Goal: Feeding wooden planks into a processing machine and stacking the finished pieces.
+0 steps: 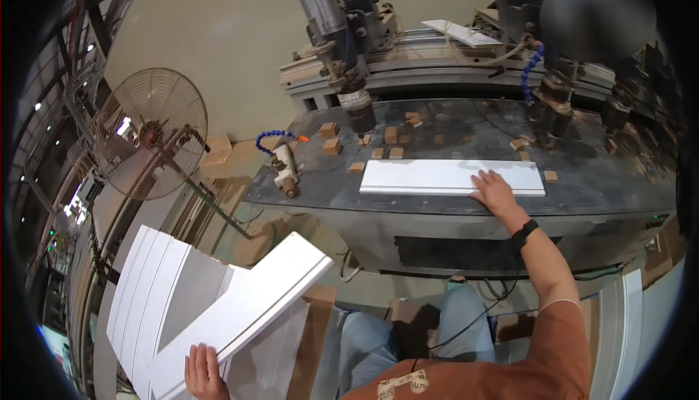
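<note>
Flat on the dark machine table (597, 181): a long white moulded board (451, 177), lengthwise across the front edge, with the right hand (495, 190) pressed on its right portion, fingers spread and palm down, resting rather than clasping. On that wrist, a black band (524, 232). Lower left, a second white board (247, 305) raised at a slant, near end gripped by the left hand (204, 372), fingers curled over its edge, thumb side hidden from view. Beneath and beside that board, a stack of similar white boards (156, 291) fanned out on the left. Scattered over the table behind the flat board, many small wooden offcut blocks (393, 138), some just beside the board's far edge. Above them, a vertical drill head (357, 105) hanging from the machine's left column, and a second head (550, 112) to the right with a blue segmented hose (531, 72) next to it. At the table's left corner, another blue segmented hose (273, 138) with an orange tip. Far back on the machine, one more white board (462, 33) lying at an angle. Off to the left, a large caged pedestal fan (149, 134) standing on the floor. At the bottom, blue-trousered knees (408, 334) and an orange sleeve (553, 349).
</note>
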`<state>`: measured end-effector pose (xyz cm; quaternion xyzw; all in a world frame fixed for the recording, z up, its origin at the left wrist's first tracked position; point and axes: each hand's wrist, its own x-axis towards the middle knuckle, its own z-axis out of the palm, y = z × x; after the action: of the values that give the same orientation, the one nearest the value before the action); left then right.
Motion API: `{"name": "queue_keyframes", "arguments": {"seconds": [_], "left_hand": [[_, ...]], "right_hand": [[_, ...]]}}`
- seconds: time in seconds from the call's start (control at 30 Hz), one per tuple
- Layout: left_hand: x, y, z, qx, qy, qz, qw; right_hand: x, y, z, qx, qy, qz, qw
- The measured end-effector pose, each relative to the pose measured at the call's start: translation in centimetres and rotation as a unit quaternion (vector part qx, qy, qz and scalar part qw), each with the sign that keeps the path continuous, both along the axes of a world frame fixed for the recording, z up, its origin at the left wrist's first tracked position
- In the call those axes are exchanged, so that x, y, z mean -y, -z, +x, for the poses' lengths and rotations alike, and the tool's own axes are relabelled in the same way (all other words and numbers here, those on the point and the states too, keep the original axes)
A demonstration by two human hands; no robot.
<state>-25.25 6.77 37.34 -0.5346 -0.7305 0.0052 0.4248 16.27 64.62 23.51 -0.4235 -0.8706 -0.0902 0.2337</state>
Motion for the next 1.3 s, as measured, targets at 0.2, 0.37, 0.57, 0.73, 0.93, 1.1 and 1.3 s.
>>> {"name": "queue_keyframes", "arguments": {"seconds": [0.2,0.37,0.57,0.73,0.93,1.1,1.3], "left_hand": [[7.3,4.4,-0.2,0.033,-0.152,0.047,0.987],[6.1,5.6,-0.4,0.089,-0.216,0.069,0.97],[5.5,8.6,-0.9,0.128,-0.247,0.064,0.958],[7.9,7.8,-1.6,0.17,-0.244,0.012,0.955],[7.3,7.0,-2.5,0.269,-0.276,0.01,0.923],[9.0,10.2,-5.3,0.209,-0.22,0.06,0.951],[-2.1,5.7,-1.1,0.174,-0.129,0.091,0.972]], "right_hand": [[-0.4,-0.3,-2.4,0.028,-0.005,-0.005,1.0],[-1.5,0.2,-1.5,0.025,-0.006,-0.042,0.999],[0.1,-1.5,-2.6,0.018,0.027,-0.104,0.994],[-0.1,-1.3,-2.8,0.002,0.02,-0.11,0.994],[-0.1,-1.0,-2.9,-0.009,0.019,-0.101,0.995],[-1.7,0.1,-0.8,0.001,-0.003,-0.078,0.997],[-2.4,1.5,-6.3,0.035,0.015,-0.022,0.999]]}}
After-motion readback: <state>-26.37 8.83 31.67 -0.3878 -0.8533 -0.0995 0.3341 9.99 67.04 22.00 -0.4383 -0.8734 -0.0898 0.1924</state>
